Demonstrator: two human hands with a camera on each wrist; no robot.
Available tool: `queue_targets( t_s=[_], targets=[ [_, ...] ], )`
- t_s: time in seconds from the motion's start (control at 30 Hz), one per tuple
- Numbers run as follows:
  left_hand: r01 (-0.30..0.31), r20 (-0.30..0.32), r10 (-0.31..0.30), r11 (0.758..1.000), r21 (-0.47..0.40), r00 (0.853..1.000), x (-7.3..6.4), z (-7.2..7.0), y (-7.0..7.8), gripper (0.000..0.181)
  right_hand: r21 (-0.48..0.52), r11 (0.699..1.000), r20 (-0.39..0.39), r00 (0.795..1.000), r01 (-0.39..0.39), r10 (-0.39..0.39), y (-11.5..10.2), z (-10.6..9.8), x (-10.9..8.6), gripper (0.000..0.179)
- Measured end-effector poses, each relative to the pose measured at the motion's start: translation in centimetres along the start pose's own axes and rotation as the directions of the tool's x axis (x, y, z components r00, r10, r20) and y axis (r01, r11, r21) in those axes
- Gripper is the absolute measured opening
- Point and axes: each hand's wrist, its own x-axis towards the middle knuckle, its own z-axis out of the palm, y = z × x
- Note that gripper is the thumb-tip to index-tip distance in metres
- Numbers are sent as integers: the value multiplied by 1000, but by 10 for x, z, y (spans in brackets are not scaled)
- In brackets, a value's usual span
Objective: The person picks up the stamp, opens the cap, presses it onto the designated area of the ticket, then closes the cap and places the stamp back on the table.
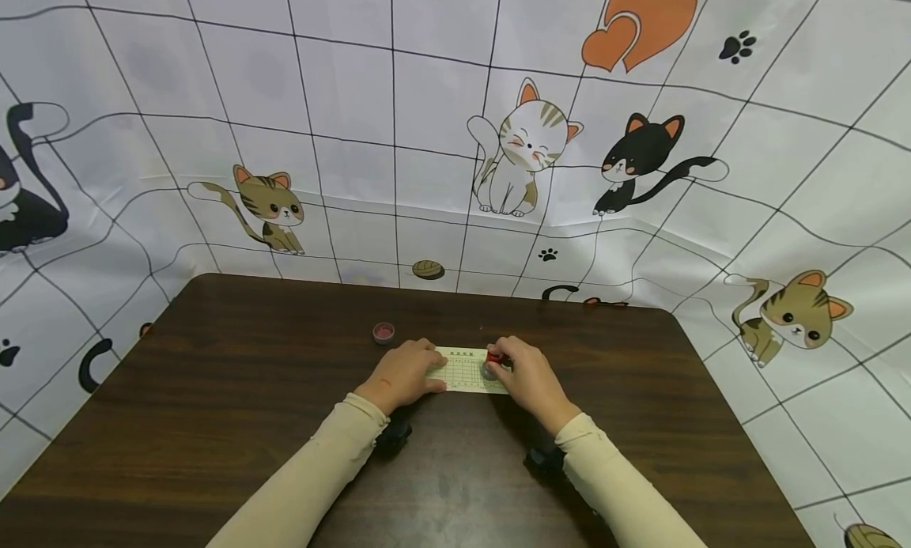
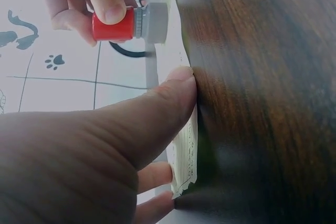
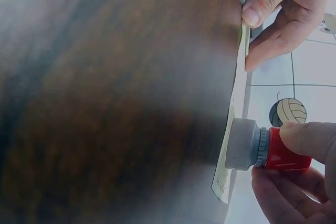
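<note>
A pale yellow paper slip (image 1: 464, 372) printed with a grid lies on the brown table (image 1: 299, 453). My left hand (image 1: 404, 374) rests on its left end, thumb on the near edge and fingertips farther back, as the left wrist view shows. Between thumb and fingers my right hand (image 1: 528, 378) grips a stamp with a red handle (image 3: 286, 150) and a grey round base (image 3: 241, 144). The stamp stands upright with its base against the right part of the slip. Its underside is hidden.
Behind my left hand sits a small round dish (image 1: 383, 333) with reddish contents, perhaps ink paste. A white sheet (image 1: 342, 137) with cat drawings and grid lines hangs behind the table's far edge. Dark wrist cameras (image 1: 544, 461) sit under both wrists.
</note>
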Motion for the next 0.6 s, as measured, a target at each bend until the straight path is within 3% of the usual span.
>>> queue_targets(
  t_s=[0.6],
  targets=[
    [0,10,0,1000,-20,1000,1,-3,3,44,18,999,13,1000,-26,26,-1,-1,0,16]
  ],
)
